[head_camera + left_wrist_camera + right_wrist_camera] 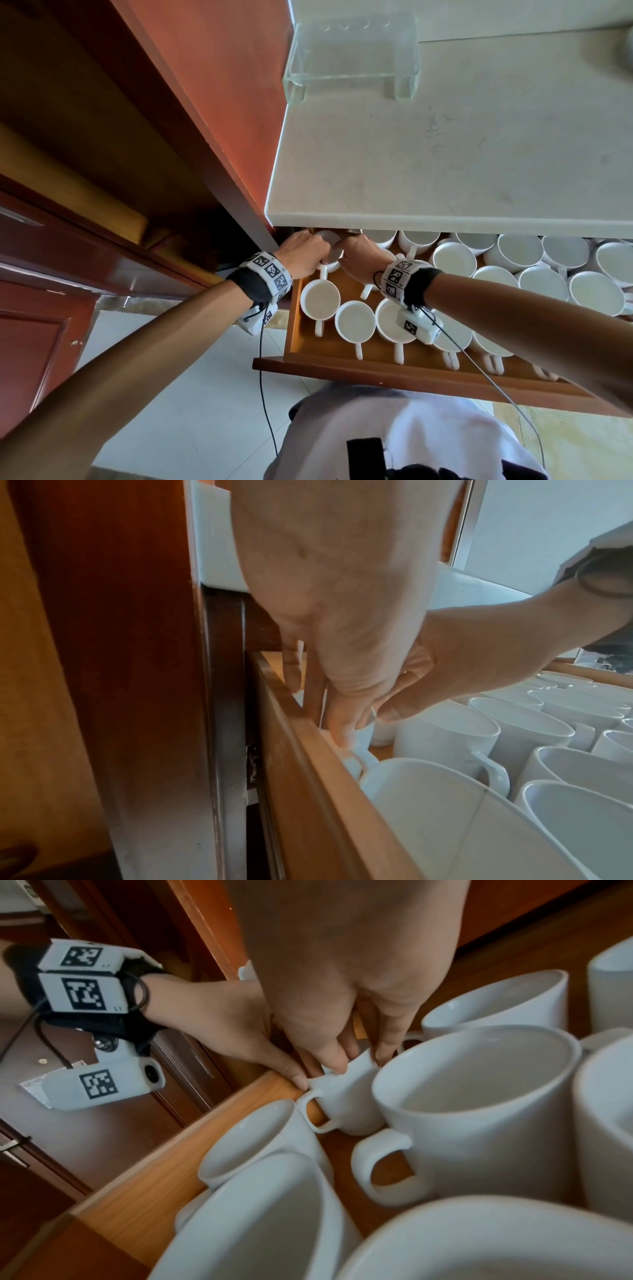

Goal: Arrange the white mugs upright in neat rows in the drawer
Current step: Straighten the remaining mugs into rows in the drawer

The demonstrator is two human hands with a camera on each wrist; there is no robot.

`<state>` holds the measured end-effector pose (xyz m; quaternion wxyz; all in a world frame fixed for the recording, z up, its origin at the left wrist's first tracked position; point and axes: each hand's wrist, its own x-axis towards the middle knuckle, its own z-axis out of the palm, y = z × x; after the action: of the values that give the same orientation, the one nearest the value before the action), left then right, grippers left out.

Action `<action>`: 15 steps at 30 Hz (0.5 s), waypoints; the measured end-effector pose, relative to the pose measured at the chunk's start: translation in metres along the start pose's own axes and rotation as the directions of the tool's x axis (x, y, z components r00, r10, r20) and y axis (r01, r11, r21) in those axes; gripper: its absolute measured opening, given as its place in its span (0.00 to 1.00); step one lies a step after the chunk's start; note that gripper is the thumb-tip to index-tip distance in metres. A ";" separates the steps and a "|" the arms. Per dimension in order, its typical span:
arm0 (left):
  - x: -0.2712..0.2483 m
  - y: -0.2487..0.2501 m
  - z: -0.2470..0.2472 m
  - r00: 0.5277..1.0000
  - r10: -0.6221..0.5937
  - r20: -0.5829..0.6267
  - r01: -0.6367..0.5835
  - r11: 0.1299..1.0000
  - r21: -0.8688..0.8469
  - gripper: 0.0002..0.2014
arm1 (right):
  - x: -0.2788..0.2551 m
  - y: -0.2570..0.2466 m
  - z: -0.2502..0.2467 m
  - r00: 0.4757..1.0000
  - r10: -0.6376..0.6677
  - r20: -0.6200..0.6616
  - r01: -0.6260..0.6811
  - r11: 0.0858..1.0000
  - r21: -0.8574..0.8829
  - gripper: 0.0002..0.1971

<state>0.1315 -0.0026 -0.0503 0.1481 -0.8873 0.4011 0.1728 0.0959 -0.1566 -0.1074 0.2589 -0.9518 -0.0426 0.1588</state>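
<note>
A small white ceramic mug (346,1096) at the wooden drawer's (294,329) far left corner is gripped at its rim by left hand (301,255) and right hand (359,257) together.

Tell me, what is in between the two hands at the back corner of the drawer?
One white mug, upright. The left hand and right hand both hold its rim, seen best in the right wrist view.

White mugs (355,321) upright, handles toward front, in wooden drawer (342,367)
</note>
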 end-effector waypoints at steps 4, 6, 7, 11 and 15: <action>-0.002 0.003 -0.006 1.000 0.000 0.005 0.000 1.000 0.026 0.08 | 0.002 0.004 -0.001 1.000 0.002 0.031 -0.002 1.000 0.008 0.21; -0.004 0.004 -0.009 0.999 0.009 0.032 -0.010 0.999 0.051 0.09 | 0.001 0.006 -0.003 0.999 -0.010 0.043 0.009 1.000 0.020 0.23; -0.004 0.004 -0.009 0.999 0.013 0.042 -0.016 0.998 0.064 0.10 | 0.000 0.007 -0.004 0.999 -0.013 0.047 0.012 1.000 0.027 0.23; -0.004 0.001 -0.005 0.999 0.001 0.032 -0.002 0.999 0.045 0.10 | -0.002 0.011 -0.007 0.998 -0.017 0.067 0.017 1.000 0.005 0.23; -0.006 0.005 -0.002 1.000 -0.007 0.012 0.007 1.000 0.031 0.10 | -0.002 0.008 -0.007 0.998 -0.007 0.065 0.006 1.000 0.008 0.23</action>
<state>0.1249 -0.0024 -0.0467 0.1648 -0.8853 0.3996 0.1716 0.0960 -0.1674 -0.1048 0.2614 -0.9450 -0.0535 0.1891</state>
